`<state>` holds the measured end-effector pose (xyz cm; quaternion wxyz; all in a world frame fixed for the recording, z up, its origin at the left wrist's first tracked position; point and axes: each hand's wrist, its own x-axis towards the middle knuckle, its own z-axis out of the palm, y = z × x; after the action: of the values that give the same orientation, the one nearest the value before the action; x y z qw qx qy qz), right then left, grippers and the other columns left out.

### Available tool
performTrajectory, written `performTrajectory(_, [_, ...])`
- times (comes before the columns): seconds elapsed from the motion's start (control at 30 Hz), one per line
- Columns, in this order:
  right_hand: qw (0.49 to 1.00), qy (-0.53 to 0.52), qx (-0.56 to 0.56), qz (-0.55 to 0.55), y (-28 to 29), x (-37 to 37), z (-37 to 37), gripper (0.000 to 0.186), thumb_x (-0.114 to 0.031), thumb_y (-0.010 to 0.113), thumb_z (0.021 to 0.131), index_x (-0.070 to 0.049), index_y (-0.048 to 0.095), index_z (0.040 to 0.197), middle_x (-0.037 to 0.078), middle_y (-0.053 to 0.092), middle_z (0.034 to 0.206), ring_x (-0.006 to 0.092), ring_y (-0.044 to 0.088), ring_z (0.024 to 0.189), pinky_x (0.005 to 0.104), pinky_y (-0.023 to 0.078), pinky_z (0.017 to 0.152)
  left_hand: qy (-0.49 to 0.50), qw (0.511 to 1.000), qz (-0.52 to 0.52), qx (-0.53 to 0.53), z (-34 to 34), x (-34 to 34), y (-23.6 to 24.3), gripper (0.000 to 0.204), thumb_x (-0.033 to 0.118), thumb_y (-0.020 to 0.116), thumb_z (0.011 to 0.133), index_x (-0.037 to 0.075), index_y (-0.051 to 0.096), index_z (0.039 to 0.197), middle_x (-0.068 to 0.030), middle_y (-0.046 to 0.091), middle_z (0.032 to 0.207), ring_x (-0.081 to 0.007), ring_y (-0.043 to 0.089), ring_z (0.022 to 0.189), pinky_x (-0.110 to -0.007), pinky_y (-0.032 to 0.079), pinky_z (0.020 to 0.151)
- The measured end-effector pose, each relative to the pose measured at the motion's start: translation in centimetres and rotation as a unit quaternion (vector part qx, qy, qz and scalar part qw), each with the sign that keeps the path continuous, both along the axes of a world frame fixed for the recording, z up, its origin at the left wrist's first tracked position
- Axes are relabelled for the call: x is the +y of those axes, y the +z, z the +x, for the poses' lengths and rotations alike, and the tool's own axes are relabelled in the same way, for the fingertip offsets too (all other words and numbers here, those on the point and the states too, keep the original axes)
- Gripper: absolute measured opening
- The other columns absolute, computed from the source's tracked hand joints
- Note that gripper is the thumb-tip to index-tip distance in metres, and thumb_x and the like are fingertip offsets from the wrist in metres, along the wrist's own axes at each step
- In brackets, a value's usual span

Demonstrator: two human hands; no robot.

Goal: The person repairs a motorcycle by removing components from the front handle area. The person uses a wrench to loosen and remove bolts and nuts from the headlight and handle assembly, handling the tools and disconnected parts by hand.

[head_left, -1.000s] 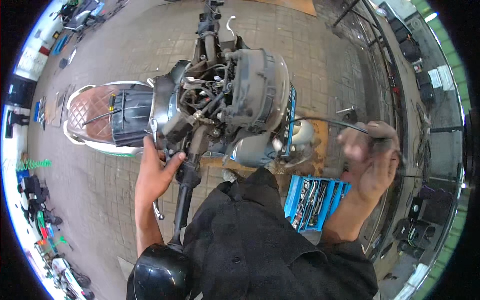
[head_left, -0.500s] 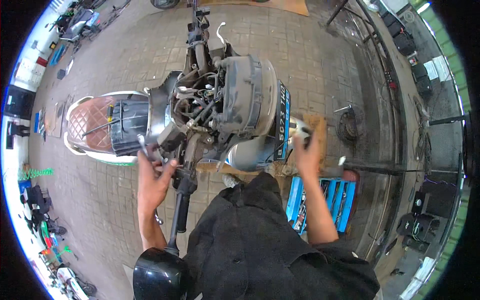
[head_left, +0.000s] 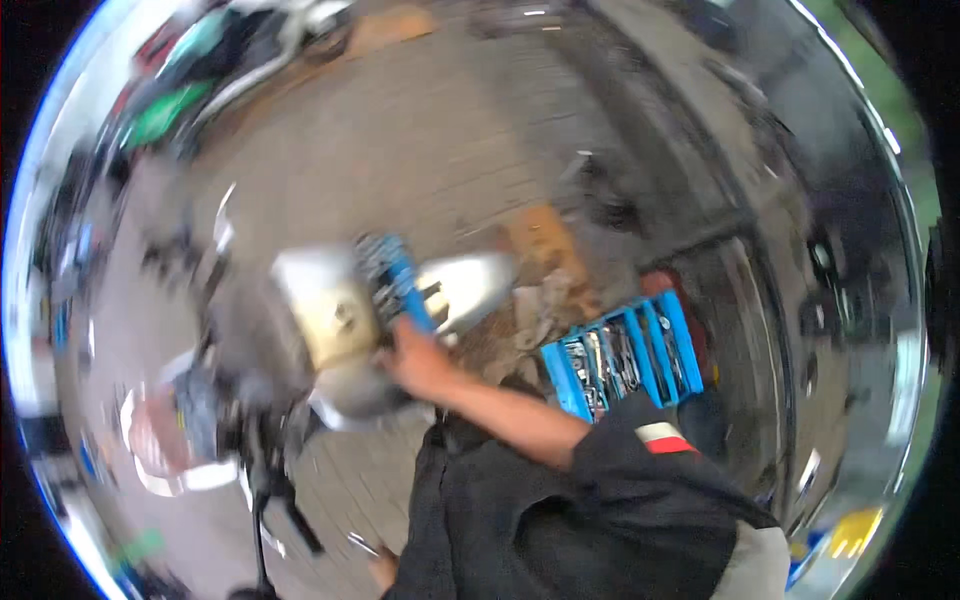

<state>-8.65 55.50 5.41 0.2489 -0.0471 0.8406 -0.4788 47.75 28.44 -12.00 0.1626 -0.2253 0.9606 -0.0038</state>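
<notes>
Presently, right grip: blurred, at the plate's lower end; spread or pinching, cannot tell.
Left grip: partly hidden by dark clothing, closed on a metal tool.
Plate: at scooter front; fastenings done or undone, unreadable.
Toolbox: open, tools inside.
Completion: 0 finished steps confirmable.
</notes>
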Motion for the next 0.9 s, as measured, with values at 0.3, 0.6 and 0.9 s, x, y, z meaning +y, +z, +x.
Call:
performTrajectory(0.3, [0.934,-0.109,-0.025,-0.339,-1.0,11.2,0.9,0.038,-0.033,0.057,0.1,-0.003,0.054,0.124,0.025,0.066,0.108,0.0395,0.065,0.102,0.0515,0.051,0.089,0.025,0.875,0.409,-0.258,-46.1,23.9,16.6,0.044,0.041,0.056,0.101,-0.002,0.061,0.094,-0.0037,0.055,0.073,-0.0145,0.046,0.066,-0.035,0.04,0.06])
performTrajectory(0.6, [0.69,-0.666,-0.171,-0.228,-12.1,34.6,22.2,0.028,-0.026,0.054,0.105,0.001,0.061,0.105,-0.001,0.054,0.073,0.0075,0.047,0.064,0.0269,0.04,0.056,-0.467,0.763,0.117,-0.431,-61.2,46.0,-14.7,0.048,0.041,0.061,0.095,-0.003,0.064,0.114,-0.029,0.067,0.101,-0.0469,0.065,0.096,-0.052,0.052,0.087])
performTrajectory(0.9, [0.495,-0.79,-0.304,0.199,-28.6,21.8,31.1,0.027,-0.025,0.056,0.102,-0.001,0.066,0.109,0.019,0.066,0.091,0.0257,0.061,0.08,0.0359,0.05,0.074,-0.417,0.833,0.35,-0.097,-74.4,59.2,-60.9,0.07,0.03,0.082,0.082,-0.007,0.046,0.129,-0.0299,0.063,0.119,-0.0459,0.061,0.113,-0.05,0.049,0.095])
